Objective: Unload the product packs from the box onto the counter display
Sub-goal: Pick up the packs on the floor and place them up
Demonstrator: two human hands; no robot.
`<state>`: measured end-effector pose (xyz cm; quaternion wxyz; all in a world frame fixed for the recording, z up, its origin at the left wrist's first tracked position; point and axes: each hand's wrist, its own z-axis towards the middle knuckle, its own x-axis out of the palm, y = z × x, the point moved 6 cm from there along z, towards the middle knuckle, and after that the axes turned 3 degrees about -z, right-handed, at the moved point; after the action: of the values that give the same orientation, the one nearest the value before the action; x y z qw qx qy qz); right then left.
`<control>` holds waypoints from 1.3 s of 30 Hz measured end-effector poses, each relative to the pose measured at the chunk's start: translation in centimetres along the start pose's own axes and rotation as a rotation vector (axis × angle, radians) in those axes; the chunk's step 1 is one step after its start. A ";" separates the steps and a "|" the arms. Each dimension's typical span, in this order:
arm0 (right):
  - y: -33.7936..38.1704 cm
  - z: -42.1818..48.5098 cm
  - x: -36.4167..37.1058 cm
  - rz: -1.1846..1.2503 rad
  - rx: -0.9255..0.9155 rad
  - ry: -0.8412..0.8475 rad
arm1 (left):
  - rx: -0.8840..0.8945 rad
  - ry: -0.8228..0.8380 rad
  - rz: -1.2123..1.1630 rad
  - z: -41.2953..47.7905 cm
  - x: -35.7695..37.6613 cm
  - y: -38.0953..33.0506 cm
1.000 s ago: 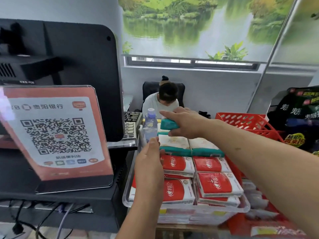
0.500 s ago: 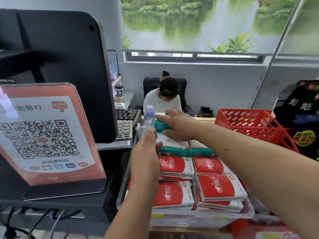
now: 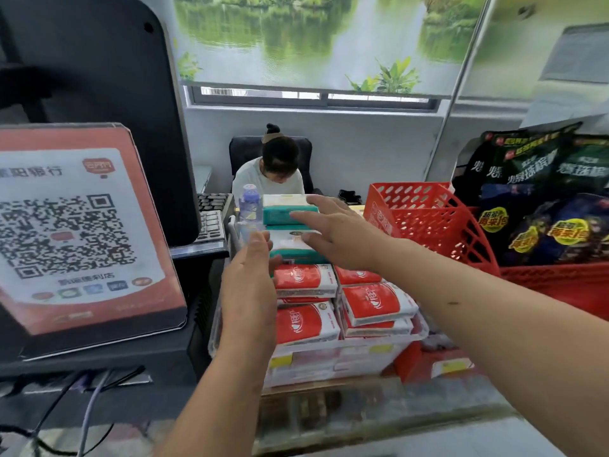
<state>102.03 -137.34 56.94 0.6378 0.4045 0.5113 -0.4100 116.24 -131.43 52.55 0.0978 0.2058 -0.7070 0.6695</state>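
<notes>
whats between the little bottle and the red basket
In the head view, stacked teal packs lie between the bottle and the basket, with the open right hand spread over them.

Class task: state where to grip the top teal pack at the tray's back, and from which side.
Probably pinch the top teal pack across its long faces, thumb on the near teal side, fingers over the far edge, from above and the right: it lies flat on a second teal pack, and a bottle crowds its left end.
</notes>
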 end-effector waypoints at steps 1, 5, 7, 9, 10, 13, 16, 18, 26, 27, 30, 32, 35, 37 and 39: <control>0.4 -1.5 0.0 0.000 0.001 -0.011 | -0.011 0.004 0.000 -0.5 -0.2 0.3; 1.3 -7.1 0.5 0.050 0.004 -0.026 | 0.000 0.005 0.023 -2.8 -0.4 1.3; 1.3 -9.5 0.7 0.078 -0.006 -0.052 | 0.022 -0.006 0.043 -4.0 -0.5 1.7; 1.0 -11.8 0.8 0.098 -0.011 -0.078 | 0.037 -0.005 0.057 -5.5 0.0 2.4; 0.9 -13.0 0.9 0.102 -0.012 -0.090 | 0.040 -0.005 0.060 -6.5 0.3 2.8; -0.1 -17.2 1.4 0.112 -0.043 -0.130 | 0.020 -0.021 0.086 -10.3 1.8 4.7; -1.7 -22.8 2.5 0.163 -0.090 -0.175 | -0.017 -0.035 0.135 -14.6 3.0 8.5; -3.5 -26.8 3.8 0.203 -0.095 -0.203 | -0.047 -0.055 0.167 -17.1 3.3 12.3; -12.0 -38.0 16.1 0.274 0.095 0.062 | -0.408 -0.122 0.346 -23.6 2.3 29.4; -12.6 -38.8 17.7 0.279 0.117 0.087 | -0.446 -0.129 0.358 -23.9 2.1 31.2; -14.0 -40.8 22.4 0.318 0.192 0.142 | -0.512 -0.143 0.416 -24.4 1.5 35.8; -14.7 -41.9 25.5 0.341 0.247 0.175 | -0.540 -0.145 0.457 -24.3 0.7 39.0; -15.7 -42.9 29.9 0.346 0.293 0.221 | -0.591 -0.114 0.501 -23.7 -0.3 43.6; -16.3 -43.3 32.6 0.338 0.303 0.238 | -0.615 -0.098 0.503 -23.4 -1.0 46.5; -17.1 -43.8 35.2 0.344 0.321 0.245 | -0.625 -0.085 0.492 -23.4 -1.6 49.1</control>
<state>76.90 -106.00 14.14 0.5590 0.6284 0.4367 -0.3193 93.71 -107.16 9.32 -0.0368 0.0180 -0.9082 0.4166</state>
